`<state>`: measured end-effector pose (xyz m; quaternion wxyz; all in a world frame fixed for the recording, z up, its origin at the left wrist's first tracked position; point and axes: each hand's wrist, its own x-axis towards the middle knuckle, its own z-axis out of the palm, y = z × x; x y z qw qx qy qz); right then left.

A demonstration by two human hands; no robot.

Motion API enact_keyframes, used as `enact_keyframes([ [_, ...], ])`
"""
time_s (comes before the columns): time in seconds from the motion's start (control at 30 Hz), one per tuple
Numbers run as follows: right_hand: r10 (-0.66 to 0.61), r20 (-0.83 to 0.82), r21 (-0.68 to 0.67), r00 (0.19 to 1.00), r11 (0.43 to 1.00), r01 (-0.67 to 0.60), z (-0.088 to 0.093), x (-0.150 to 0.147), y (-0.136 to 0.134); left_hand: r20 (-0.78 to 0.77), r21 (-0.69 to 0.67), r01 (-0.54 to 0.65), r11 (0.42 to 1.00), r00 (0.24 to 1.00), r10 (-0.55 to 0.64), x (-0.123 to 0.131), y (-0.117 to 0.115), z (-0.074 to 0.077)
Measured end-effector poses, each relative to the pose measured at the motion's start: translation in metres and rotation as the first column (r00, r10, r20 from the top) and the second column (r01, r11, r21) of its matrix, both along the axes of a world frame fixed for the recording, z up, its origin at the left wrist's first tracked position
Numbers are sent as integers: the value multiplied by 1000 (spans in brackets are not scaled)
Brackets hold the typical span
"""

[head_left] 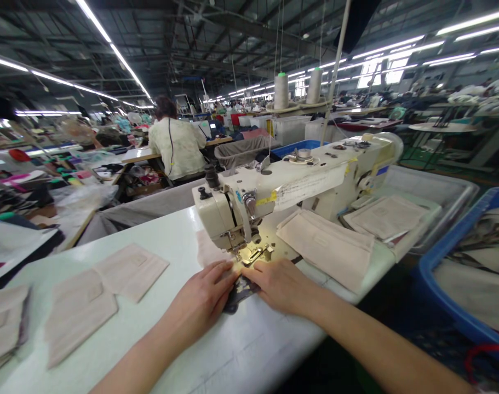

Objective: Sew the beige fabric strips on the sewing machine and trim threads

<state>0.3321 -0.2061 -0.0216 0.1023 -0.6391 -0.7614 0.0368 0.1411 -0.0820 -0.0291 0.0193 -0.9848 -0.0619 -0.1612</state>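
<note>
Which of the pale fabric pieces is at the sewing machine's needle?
The fabric piece under the sewing machine, just beyond the left hand; the loose pieces lie farther left, the stack to the right.

The sewing machine (233,213) rises just beyond the left hand (202,298) and right hand (280,284), blocking any reach straight ahead on the white table (249,350). A stack of pale fabric (327,246) crowds the right side, with a blue bin (442,273) past the table edge. Loose fabric pieces (130,271) lie far left; bare tabletop lies open between them and the left hand.
</note>
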Motion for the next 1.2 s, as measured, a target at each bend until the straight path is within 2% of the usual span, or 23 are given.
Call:
enact_keyframes([
  [0.5, -44, -29, 29, 999, 999, 45, -8, 0, -14, 1, -19, -30, 999, 1000, 30, 4, 12, 0],
  [0.8, -69, -37, 8, 997, 998, 70, -9, 0, -13, 38, -41, -27, 999, 999, 28, 6, 18, 5],
  [1.2, -63, -48, 48, 997, 997, 66, -13, 0, -14, 8, -44, -66, 997, 998, 66, 7, 24, 1],
])
